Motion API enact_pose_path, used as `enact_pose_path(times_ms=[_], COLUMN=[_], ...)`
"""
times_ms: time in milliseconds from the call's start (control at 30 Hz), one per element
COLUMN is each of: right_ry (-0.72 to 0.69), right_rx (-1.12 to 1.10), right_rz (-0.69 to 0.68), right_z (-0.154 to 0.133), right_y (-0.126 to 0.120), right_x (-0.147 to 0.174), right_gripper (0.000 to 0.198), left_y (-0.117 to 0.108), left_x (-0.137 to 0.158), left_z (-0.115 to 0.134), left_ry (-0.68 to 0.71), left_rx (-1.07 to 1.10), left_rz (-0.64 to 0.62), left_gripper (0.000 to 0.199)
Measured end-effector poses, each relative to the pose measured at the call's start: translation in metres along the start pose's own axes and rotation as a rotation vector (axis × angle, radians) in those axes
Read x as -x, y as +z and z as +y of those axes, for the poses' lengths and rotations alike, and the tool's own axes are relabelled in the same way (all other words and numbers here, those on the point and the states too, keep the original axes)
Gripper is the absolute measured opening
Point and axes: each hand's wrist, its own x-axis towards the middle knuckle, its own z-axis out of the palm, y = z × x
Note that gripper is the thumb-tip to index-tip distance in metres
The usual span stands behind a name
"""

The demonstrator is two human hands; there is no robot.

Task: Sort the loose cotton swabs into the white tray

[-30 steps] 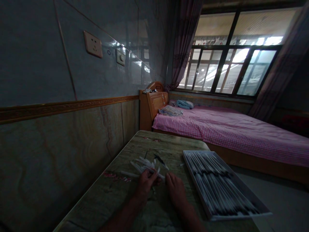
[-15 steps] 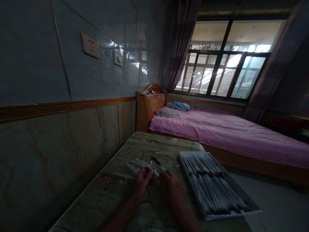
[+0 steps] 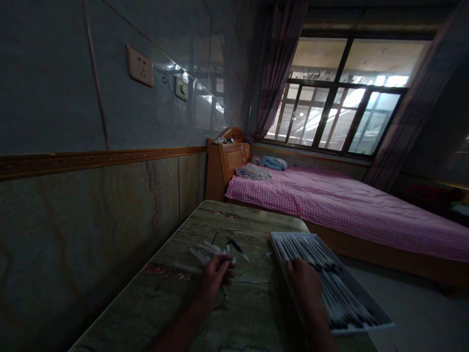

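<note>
My left hand (image 3: 219,272) rests low over the table with its fingers curled together. Whatever it may grip is too dark and small to make out. Just beyond it lies a loose heap of short whitish tubes (image 3: 201,255). To the right of the heap is a slim pen-like piece (image 3: 239,248), dark at one end and pale at the other. My right hand (image 3: 303,282) is closed over the left side of a shallow pale tray (image 3: 381,320). Inside are many thin white sticks (image 3: 346,296) with dark ends. The right fingertips are hidden, so their contents cannot be seen.
The marble-patterned table (image 3: 256,313) runs along a tiled wall (image 3: 139,195). Beyond its far edge stands a bed (image 3: 293,195) with a pink checked cover and a wooden headboard (image 3: 220,168). A small white scrap (image 3: 268,253) lies left of the tray.
My right hand has left the spot beside my left hand and moved right, over the tray. The pen-like piece stays on the table. My left hand has barely moved.
</note>
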Motion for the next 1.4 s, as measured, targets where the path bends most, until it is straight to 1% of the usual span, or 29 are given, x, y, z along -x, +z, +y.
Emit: enact_pose_path(times_ms=[100,167,267,333,433,500,567,667,733,800,933,1067,1167,1267,1400], right_ry=[-0.021,-0.036,-0.055,-0.088,-0.211,-0.309,-0.385,-0.429,-0.434,-0.415,-0.354,-0.376,-0.44,-0.495,-0.506], right_rx=[-0.013,-0.029,-0.05,-0.077,-0.133,-0.16,-0.194,-0.235,-0.229,-0.174,-0.044,0.007,0.035,0.066,0.119], right_rz=[-0.011,0.002,0.059,0.081,0.02,-0.049,-0.11,-0.16,-0.151,-0.131,-0.129,-0.172,-0.193,-0.191,-0.192], right_z=[0.001,0.002,-0.001,-0.008,-0.032,-0.056,-0.08,-0.113,-0.128,-0.137,-0.139,-0.133,-0.131,-0.131,-0.129], right_y=[0.01,0.011,0.004,-0.004,-0.009,-0.006,0.003,0.021,0.031,0.037,0.045,0.048,0.047,0.045,0.041], right_x=[-0.004,-0.005,-0.003,0.002,0.013,0.02,0.024,0.022,0.014,0.004,-0.018,-0.028,-0.027,-0.02,-0.014], right_gripper=[0.036,0.036,0.032,0.031,0.029,0.026,0.024,0.027,0.029,0.029,0.03,0.027,0.028,0.032,0.03], left_y=[0.0,-0.001,-0.003,-0.004,-0.005,-0.007,-0.009,-0.015,-0.02,-0.025,-0.031,-0.03,-0.028,-0.026,-0.024], left_x=[0.0,-0.001,-0.003,-0.004,-0.006,-0.007,-0.009,-0.013,-0.016,-0.018,-0.021,-0.024,-0.025,-0.024,-0.021], left_z=[0.001,0.001,0.002,0.003,0.004,0.004,0.004,0.005,0.007,0.008,0.01,0.008,0.006,0.005,0.008], left_ry=[0.019,0.038,0.076,0.116,0.181,0.216,0.238,0.254,0.265,0.276,0.26,0.229,0.222,0.218,0.204], left_rx=[0.001,0.017,0.06,0.079,0.088,0.091,0.094,0.104,0.115,0.13,0.155,0.149,0.135,0.128,0.137], left_rz=[0.04,0.079,0.15,0.204,0.28,0.325,0.37,0.418,0.436,0.459,0.506,0.487,0.454,0.434,0.424], left_gripper=[0.043,0.044,0.044,0.042,0.039,0.037,0.036,0.037,0.035,0.033,0.029,0.028,0.027,0.027,0.03])
